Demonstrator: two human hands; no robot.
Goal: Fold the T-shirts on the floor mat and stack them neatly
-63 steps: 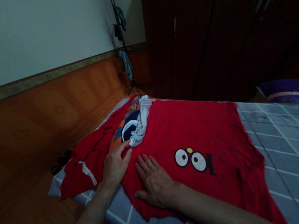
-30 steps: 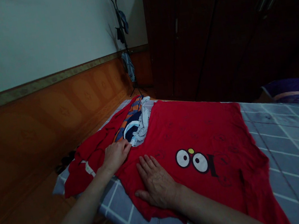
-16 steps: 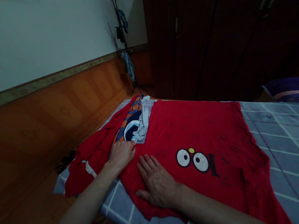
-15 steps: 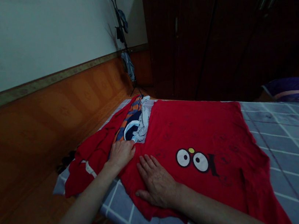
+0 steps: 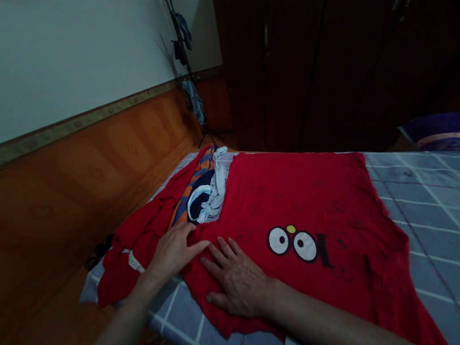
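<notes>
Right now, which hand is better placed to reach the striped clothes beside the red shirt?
Probably the left hand: it lies open at the edge of the red shirt, right next to the striped clothes. The right hand rests flat on the shirt, farther away.

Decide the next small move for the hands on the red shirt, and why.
Probably slide the left hand outward to smooth the rumpled edge of the red shirt: the right hand lies flat, pinning the cloth, and the left rests open at that edge beside the striped garment.
</notes>
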